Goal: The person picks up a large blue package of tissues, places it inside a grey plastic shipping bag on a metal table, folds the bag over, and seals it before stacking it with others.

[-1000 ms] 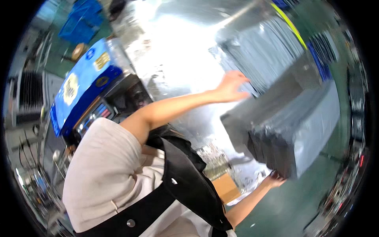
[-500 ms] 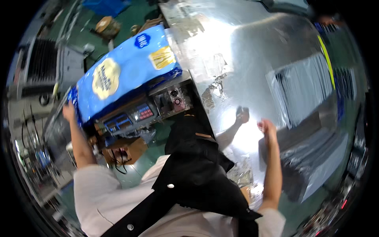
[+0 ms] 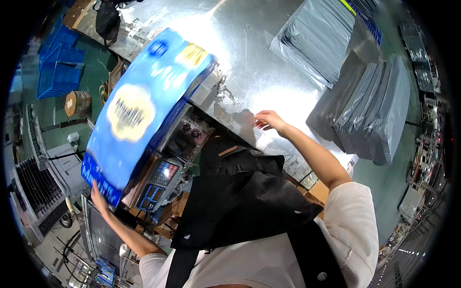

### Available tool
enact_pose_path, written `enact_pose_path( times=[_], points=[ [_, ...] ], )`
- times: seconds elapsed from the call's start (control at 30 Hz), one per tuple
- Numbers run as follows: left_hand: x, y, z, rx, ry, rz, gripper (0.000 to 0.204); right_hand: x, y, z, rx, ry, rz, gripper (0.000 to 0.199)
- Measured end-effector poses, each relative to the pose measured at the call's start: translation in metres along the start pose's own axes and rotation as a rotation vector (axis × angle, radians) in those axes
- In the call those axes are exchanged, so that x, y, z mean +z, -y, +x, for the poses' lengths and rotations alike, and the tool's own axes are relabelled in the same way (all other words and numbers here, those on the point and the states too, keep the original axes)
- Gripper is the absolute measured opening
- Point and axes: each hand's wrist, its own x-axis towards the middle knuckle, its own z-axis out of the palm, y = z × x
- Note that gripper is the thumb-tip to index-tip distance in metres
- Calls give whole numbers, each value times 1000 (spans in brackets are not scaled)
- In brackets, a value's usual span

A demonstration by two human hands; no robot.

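Note:
A large, puffy blue plastic package (image 3: 108,139) with a cream label patch slants across the left side, over a scale and the near-left edge of the metal table. My left hand (image 3: 99,198) grips its dark blue near end, with part of the fingers hidden by the package. Nothing is in my right hand (image 3: 270,121), which hovers over the table to the right of the package, its fingers apart and slightly curled. Below the package the scale (image 3: 160,180) shows its keypad and display.
Grey plastic bags lie in a flat stack (image 3: 314,41) on the far right of the metal table (image 3: 242,48). Nearer, a thicker grey stack (image 3: 372,110) stands at its right edge. Blue crates (image 3: 60,72) and a tape roll (image 3: 78,104) are at the left.
The whole view has turned, so the package now stands steeper in it. My right hand has come closer to the package, and my left hand stays at its near end.

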Motion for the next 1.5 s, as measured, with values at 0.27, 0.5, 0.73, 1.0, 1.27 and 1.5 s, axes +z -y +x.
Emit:
enact_pose_path(
  times=[0.27,0.5,0.73,1.0,1.27,1.5],
  points=[
    [204,-204,-35,325,671,-188,37,15,-3,-29,-242,-88,172,25],
    [351,-264,32,889,332,75,35,-22,-85,-99,-228,-559,528,23],
    [377,-283,1,757,674,188,18,6,-130,-89,-226,-507,575,30],
    [258,-310,-148,1278,807,-117,12,3,29,-59,-518,-154,983,53],
    [317,-318,-198,-271,1372,-1126,56,20,36,-122,-641,-307,287,95],
    [395,-353,-201,-287,1684,-982,69,-9,-5,-187,-708,-590,144,96]
  ],
)
